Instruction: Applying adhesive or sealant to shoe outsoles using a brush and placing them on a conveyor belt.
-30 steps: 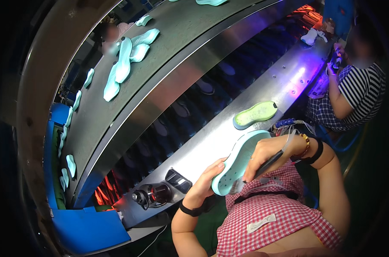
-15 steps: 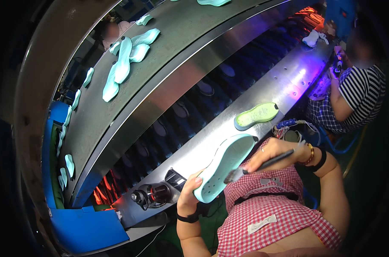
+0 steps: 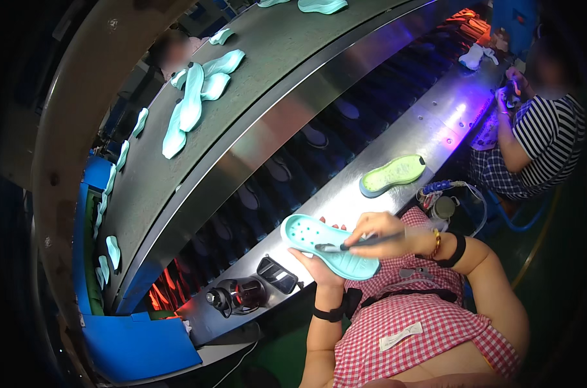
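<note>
A light-blue shoe sole (image 3: 350, 264) rests in my left hand (image 3: 318, 266), which supports it from beneath with fingertips showing past its far edge. Its hollow inner side faces up, with small holes at one end. My right hand (image 3: 387, 231) grips a dark-handled brush (image 3: 330, 247), its head against the inside of the sole. Motion blurs the right hand and the handle. Just beyond, a yellow-green sole with a blue-grey end (image 3: 392, 176) lies on the metal ledge (image 3: 332, 194).
Left on the ledge are a dark red container (image 3: 249, 294) and a black-framed rectangular object (image 3: 278, 274). A conveyor belt (image 3: 254, 97) carries several light-blue soles (image 3: 191, 97). Dark racks hold more soles below it. Another person (image 3: 549, 136) sits at right, hands occupied.
The sole has turned from steeply tilted to flatter, its holed end now pointing away to the left. My left hand has shifted from its near edge to underneath. The brush has moved left and up.
</note>
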`<state>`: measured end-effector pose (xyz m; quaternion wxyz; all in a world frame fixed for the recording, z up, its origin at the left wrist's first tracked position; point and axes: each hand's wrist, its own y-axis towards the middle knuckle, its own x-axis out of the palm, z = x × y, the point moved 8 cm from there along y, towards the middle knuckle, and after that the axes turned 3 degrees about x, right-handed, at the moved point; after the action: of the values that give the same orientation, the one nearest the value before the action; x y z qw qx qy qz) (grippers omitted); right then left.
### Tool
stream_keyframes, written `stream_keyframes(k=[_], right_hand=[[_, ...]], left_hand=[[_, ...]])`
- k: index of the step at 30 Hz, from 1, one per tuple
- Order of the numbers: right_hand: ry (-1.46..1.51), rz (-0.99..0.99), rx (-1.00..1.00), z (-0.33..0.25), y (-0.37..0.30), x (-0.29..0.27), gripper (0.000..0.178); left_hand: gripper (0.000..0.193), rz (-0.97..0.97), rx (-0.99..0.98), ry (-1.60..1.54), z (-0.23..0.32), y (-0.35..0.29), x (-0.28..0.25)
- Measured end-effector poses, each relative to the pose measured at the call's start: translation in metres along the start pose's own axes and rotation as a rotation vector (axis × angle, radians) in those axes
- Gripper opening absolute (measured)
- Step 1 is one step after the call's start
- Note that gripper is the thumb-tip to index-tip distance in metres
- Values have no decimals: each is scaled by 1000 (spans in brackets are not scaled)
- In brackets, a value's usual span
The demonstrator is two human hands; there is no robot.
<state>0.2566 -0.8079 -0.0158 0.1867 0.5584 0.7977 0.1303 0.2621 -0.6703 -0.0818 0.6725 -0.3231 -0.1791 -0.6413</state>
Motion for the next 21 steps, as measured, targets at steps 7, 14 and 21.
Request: stream_keyframes(k=[7,14,21], right_hand=[[75,-260,65,-35,-4,2,15],[127,-312,-24,-51,-2,10,20],[197,-296,14,-40,-1,-1,19]], left_hand=[[88,-102,34,-311,19,3,-6],[83,-273,201,-373,38,1,29],[81,-249,295,-299,67,-1,38]])
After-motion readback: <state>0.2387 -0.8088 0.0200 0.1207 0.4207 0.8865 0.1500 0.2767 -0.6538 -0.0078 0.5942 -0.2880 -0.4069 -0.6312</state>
